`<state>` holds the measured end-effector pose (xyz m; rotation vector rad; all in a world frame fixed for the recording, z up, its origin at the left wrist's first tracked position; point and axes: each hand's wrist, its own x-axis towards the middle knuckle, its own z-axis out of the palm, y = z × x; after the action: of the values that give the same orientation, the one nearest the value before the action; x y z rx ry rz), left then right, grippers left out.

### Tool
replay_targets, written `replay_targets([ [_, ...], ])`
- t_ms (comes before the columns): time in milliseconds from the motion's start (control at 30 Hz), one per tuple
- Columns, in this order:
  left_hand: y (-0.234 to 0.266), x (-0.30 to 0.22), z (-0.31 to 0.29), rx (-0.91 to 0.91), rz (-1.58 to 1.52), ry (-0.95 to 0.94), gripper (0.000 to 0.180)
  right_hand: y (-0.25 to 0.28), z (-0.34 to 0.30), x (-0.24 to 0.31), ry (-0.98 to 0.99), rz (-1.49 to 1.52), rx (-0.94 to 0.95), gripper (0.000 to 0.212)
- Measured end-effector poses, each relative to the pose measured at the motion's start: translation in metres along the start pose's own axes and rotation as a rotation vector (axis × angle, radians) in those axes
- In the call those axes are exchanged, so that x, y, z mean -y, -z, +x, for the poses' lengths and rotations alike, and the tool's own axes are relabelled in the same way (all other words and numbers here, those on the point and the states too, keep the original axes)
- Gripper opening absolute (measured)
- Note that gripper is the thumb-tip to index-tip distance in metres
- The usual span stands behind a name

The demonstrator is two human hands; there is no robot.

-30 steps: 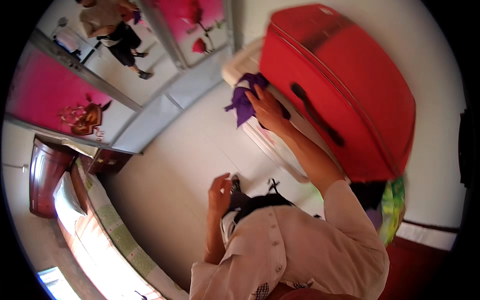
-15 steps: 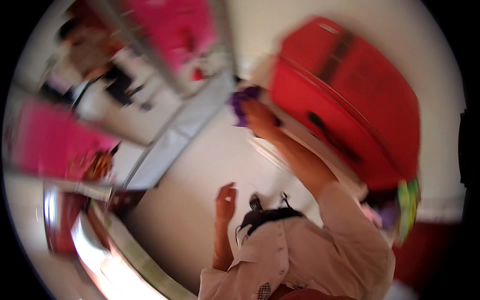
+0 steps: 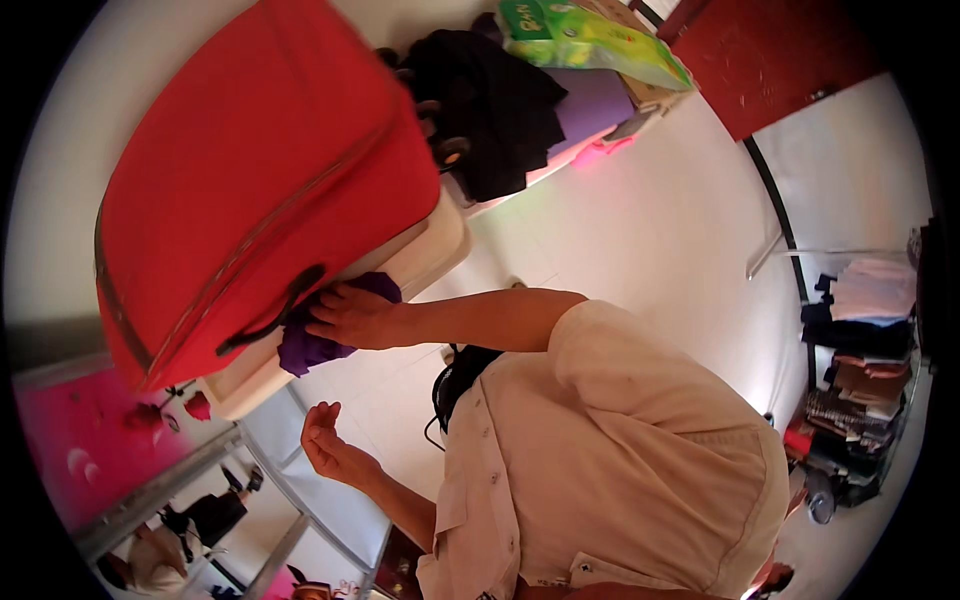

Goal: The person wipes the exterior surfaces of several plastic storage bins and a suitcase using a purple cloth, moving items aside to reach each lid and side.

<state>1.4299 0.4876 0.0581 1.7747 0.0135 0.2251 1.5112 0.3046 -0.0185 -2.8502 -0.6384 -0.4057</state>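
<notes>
My right hand point(image 3: 355, 317) presses a bunched purple cloth point(image 3: 310, 345) with its fingers closed over it. The cloth lies at the edge of a cream-coloured ledge point(image 3: 440, 245), right beside the black handle point(image 3: 275, 320) of a big red suitcase point(image 3: 260, 170). The suitcase lies on the ledge, its dark zip line facing me. Lower and to the left, my left hand point(image 3: 335, 450) hangs in the air with loosely bent fingers and nothing visible in it, apart from the cloth and the ledge.
Beyond the suitcase wheels lie a black cloth point(image 3: 490, 105), a purple box-like thing point(image 3: 590, 105) and a green plastic package point(image 3: 575, 40). At lower left stands a mirrored wardrobe with pink panels point(image 3: 85, 440). Folded clothes point(image 3: 860, 370) are stacked at far right, below a red door point(image 3: 770, 60).
My view has swung to the right, so the suitcase now appears at upper left. My right hand with the purple cloth has moved along the ledge to beside the suitcase handle.
</notes>
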Motion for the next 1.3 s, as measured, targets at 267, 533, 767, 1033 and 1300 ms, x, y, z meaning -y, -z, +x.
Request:
replay_targets([
  [267, -0.116, -0.063, -0.028, 0.439, -0.103, -0.25, 0.032, 0.044, -0.118, -0.095, 0.071, 0.139, -0.211, 0.045],
  [533, -0.309, -0.088, -0.033, 1.142, -0.105, -0.017, 0.062, 0.085, -0.316, -0.151, -0.684, 0.637, -0.38, 0.055],
  [767, -0.519, -0.033, 0.009, 0.815, 0.278, -0.102, 0.11, 0.097, -0.458, -0.124, -1.214, 0.35, -0.514, 0.047],
  [1033, -0.616, 0.012, 0.035, 0.544, 0.826, -0.422, 0.13, 0.1, -0.511, -0.058, -1.665, 0.344, -0.651, 0.046],
  [1300, -0.631, 0.062, 0.101, 0.508, 1.032, 0.155, 0.141, 0.102, -0.508, -0.032, -1.894, 0.212, -0.645, 0.038],
])
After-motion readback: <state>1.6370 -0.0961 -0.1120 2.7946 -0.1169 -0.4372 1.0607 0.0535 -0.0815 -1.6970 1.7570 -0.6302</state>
